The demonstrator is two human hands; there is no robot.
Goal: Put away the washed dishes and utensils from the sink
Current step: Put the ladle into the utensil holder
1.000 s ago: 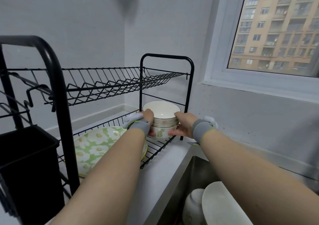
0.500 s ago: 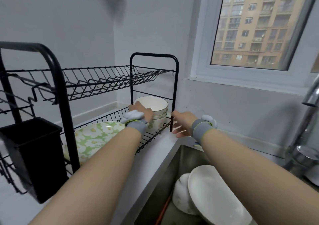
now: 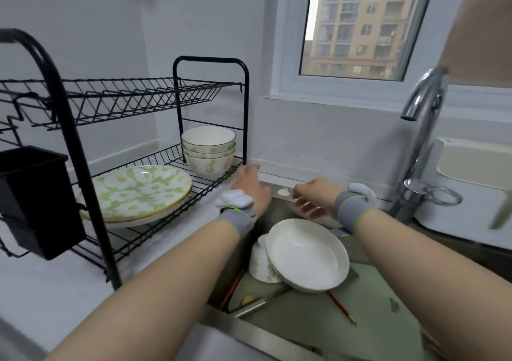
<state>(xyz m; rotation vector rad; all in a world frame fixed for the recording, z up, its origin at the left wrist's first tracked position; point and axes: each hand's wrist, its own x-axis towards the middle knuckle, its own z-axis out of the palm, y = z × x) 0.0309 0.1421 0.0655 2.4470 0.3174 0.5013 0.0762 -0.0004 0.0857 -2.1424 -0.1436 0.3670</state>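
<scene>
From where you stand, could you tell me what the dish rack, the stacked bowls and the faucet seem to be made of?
Dish rack: metal wire, apparently coated matte black; thin rods.
Stacked bowls: glazed ceramic, probably; glossy cream, leaf print.
Faucet: polished metal, likely chrome or steel; mirror-like reflections.

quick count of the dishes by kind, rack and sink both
bowls stacked on the rack: 3
plates on the rack: 2
white plate in the sink: 1
upturned bowl in the sink: 1
total: 7
</scene>
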